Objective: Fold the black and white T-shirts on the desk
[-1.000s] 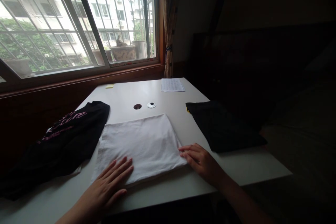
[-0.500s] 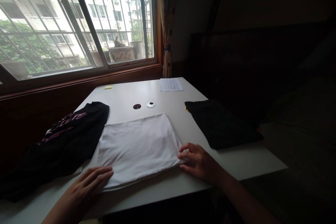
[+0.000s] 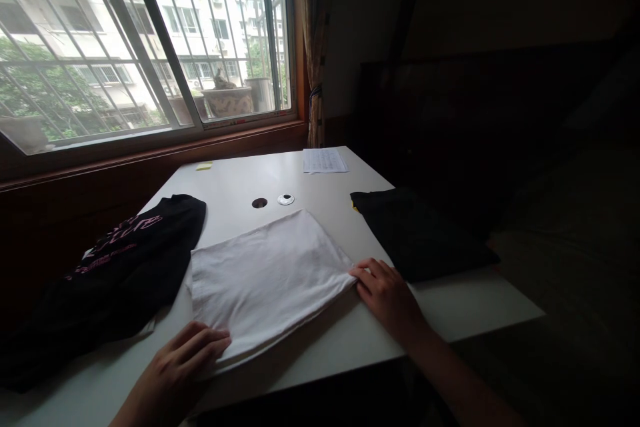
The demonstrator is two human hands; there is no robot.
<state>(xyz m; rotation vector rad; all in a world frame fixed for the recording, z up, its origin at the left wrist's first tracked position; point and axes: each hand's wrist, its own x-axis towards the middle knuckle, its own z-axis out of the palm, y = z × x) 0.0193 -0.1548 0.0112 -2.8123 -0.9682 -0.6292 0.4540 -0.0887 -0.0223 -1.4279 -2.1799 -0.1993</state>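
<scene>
A folded white T-shirt lies in the middle of the white table, turned at an angle with its right side farther from me. My left hand is closed on its near left corner; the thumb is hidden beneath. At the right corner my right hand pinches the cloth between thumb and fingers. The near edge between the hands shows more than one layer and bows slightly. Left of it spreads a black T-shirt with pink lettering. Folded dark cloth rests to the right, beyond my right hand.
The white table has its near edge just below my hands. Toward the back are a round hole, a round cover, printed papers and a small yellow piece. A barred window stands behind.
The white T-shirt has turned counterclockwise: my right hand has moved its corner right and away from me, while my left hand has shifted right and slightly nearer. The dark clothes stay put.
</scene>
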